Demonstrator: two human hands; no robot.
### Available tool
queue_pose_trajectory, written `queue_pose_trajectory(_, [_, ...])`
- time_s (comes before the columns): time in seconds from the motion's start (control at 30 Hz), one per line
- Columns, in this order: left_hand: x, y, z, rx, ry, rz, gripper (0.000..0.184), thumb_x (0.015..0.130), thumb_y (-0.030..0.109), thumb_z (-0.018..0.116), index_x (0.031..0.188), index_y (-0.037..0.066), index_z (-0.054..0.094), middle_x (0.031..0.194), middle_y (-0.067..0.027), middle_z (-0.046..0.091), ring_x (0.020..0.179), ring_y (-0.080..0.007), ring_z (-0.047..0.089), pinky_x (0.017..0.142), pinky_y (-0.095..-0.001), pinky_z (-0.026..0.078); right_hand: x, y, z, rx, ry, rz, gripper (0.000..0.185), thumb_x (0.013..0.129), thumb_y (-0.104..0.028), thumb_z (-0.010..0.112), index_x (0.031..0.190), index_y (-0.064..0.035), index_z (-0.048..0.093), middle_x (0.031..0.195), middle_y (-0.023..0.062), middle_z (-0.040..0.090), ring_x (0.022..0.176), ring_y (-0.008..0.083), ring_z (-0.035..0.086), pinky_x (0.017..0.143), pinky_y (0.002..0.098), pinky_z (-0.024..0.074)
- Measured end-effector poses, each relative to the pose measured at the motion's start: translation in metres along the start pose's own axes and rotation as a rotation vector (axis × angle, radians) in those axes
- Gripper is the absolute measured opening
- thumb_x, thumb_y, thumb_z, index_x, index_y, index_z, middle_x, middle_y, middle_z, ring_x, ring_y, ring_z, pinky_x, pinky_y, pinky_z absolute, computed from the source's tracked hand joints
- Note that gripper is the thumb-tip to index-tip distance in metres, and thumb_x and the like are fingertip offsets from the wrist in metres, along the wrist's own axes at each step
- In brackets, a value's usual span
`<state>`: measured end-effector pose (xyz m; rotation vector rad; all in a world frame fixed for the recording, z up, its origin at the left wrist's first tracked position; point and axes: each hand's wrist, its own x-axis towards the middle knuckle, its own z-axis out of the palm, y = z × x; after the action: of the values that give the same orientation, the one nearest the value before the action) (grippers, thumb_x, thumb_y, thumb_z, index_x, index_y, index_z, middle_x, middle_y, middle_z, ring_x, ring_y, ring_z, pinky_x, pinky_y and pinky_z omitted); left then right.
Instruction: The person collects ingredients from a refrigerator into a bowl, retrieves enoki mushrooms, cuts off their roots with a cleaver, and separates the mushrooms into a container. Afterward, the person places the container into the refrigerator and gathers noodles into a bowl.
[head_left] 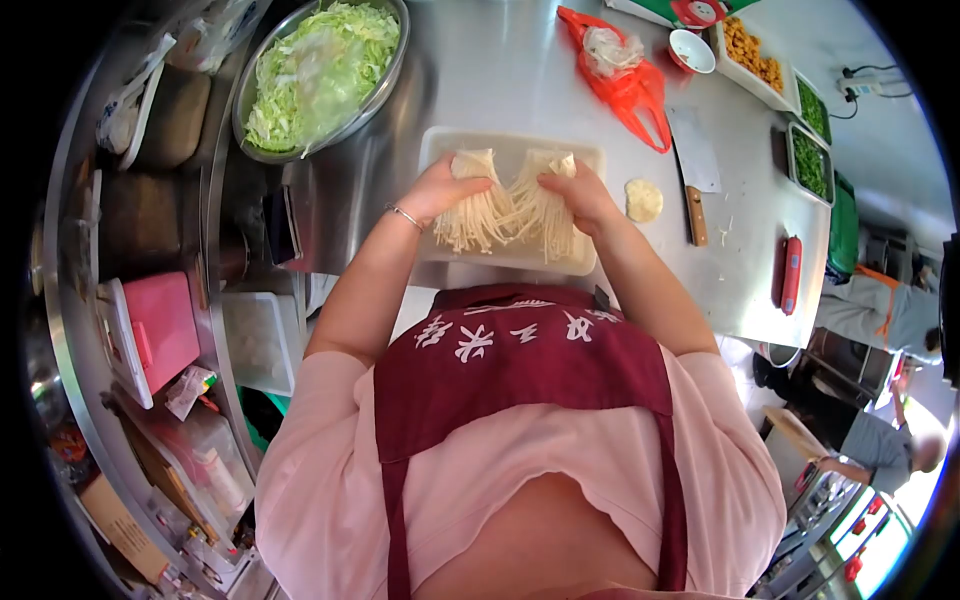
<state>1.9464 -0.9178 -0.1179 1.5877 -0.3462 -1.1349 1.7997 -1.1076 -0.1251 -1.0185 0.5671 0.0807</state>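
Note:
Two bunches of enoki mushrooms (474, 218) hang over a pale, see-through plastic tray (512, 147) on the steel counter. My left hand (438, 192) is closed around the upper end of the left bunch. The right bunch is gripped near its top by my right hand (584, 192), thumb on the front. Between the hands, strands of the two bunches meet and cross. Just right of the tray lies a pale round piece (643, 200), perhaps a cut-off root end. Beyond it rests a cleaver (697, 165) with a wooden handle.
A steel bowl of shredded cabbage (320, 75) stands at back left. At back right are a red plastic bag (625, 90), a small white bowl (692, 51) and containers of chopped greens (808, 165). A red packet (791, 275) lies right. Another person (875, 445) is beyond.

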Motion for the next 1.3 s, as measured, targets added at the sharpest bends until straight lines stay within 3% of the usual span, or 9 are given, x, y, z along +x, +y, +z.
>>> queue_pose_trajectory(0.13, [-0.002,0.005,0.001,0.119,-0.044,0.076,0.044,0.074,0.018,0.075,0.109,-0.001,0.057,0.102,-0.0097,0.064,0.093,-0.0174,0.062,0.08,-0.0305,0.049,-0.003,0.004,0.017,-0.091,0.174,0.053,0.043,0.081,-0.013,0.064,0.118,0.003,0.048,0.113,0.0183,0.056,0.1,0.027,0.059,0.081,0.0372,0.0509])
queue_pose_trajectory(0.2, [-0.001,0.003,-0.001,0.235,-0.014,0.115,0.044,0.073,0.018,0.075,0.108,-0.001,0.057,0.101,-0.0104,0.064,0.093,-0.0185,0.062,0.081,-0.0307,0.049,-0.003,0.015,0.018,-1.074,0.451,-0.441,0.055,0.08,-0.023,0.067,0.122,0.0041,0.044,0.118,0.0223,0.053,0.108,0.031,0.055,0.089,0.0376,0.046])
queue_pose_trajectory(0.33, [0.002,0.001,0.001,0.484,0.13,0.154,0.048,0.071,0.02,0.076,0.11,-0.001,0.056,0.102,-0.0126,0.064,0.095,-0.0212,0.061,0.083,-0.0308,0.048,-0.006,0.003,0.042,-1.116,0.322,-0.534,0.062,0.08,-0.03,0.067,0.124,0.0053,0.043,0.118,0.0248,0.053,0.11,0.0343,0.054,0.094,0.0377,0.0415])
queue_pose_trajectory(0.47, [0.004,-0.004,0.001,0.527,0.097,0.206,0.053,0.071,0.02,0.077,0.113,-0.001,0.053,0.104,-0.0117,0.063,0.097,-0.0198,0.06,0.084,-0.0306,0.047,0.017,0.024,0.042,-0.634,0.192,-0.153,0.052,0.077,-0.026,0.071,0.116,0.0025,0.051,0.109,0.0182,0.058,0.099,0.0262,0.058,0.084,0.0347,0.0469])
queue_pose_trajectory(0.6, [-0.003,-0.007,-0.006,0.131,-0.028,0.138,0.054,0.071,0.018,0.077,0.114,-0.002,0.051,0.105,-0.0087,0.061,0.097,-0.0162,0.059,0.084,-0.0298,0.047,0.023,0.03,0.033,-0.297,0.117,-0.084,0.042,0.075,-0.021,0.074,0.107,-0.0009,0.057,0.094,0.0104,0.062,0.086,0.0178,0.06,0.074,0.0303,0.0493])
queue_pose_trajectory(0.93, [-0.004,-0.009,-0.001,0.032,0.135,0.185,0.049,0.071,0.011,0.074,0.113,-0.001,0.051,0.102,-0.0075,0.061,0.095,-0.0145,0.058,0.083,-0.0277,0.046,0.014,0.017,0.024,-0.721,0.339,-0.187,0.033,0.079,-0.017,0.066,0.107,-0.0019,0.059,0.082,0.0045,0.061,0.073,0.0116,0.055,0.064,0.0251,0.0443])
queue_pose_trajectory(1.13, [-0.004,-0.003,0.001,0.114,0.029,0.124,0.046,0.071,0.009,0.073,0.111,0.0,0.052,0.102,-0.0066,0.061,0.093,-0.0148,0.058,0.081,-0.0282,0.047,0.013,0.008,0.047,-0.616,0.089,-0.258,0.04,0.08,-0.023,0.065,0.114,-0.0043,0.058,0.08,0.0062,0.061,0.067,0.014,0.056,0.06,0.0269,0.0456])
queue_pose_trajectory(1.2, [0.002,-0.012,0.002,0.137,0.072,0.173,0.046,0.071,0.009,0.073,0.111,0.0,0.052,0.101,-0.0066,0.061,0.093,-0.0146,0.058,0.081,-0.0281,0.047,0.002,-0.011,0.058,-0.76,0.175,0.048,0.046,0.079,-0.025,0.066,0.119,-0.0057,0.055,0.095,0.0154,0.062,0.082,0.0186,0.06,0.072,0.0312,0.0488])
queue_pose_trajectory(1.3, [-0.004,-0.006,0.003,0.07,0.146,0.172,0.045,0.072,0.008,0.072,0.112,0.0,0.053,0.101,-0.0064,0.062,0.094,-0.0142,0.058,0.081,-0.0278,0.047,0.023,0.02,0.032,-0.595,0.23,-0.028,0.044,0.078,-0.026,0.067,0.116,-0.0055,0.056,0.085,0.0109,0.062,0.074,0.0171,0.059,0.067,0.0297,0.0487])
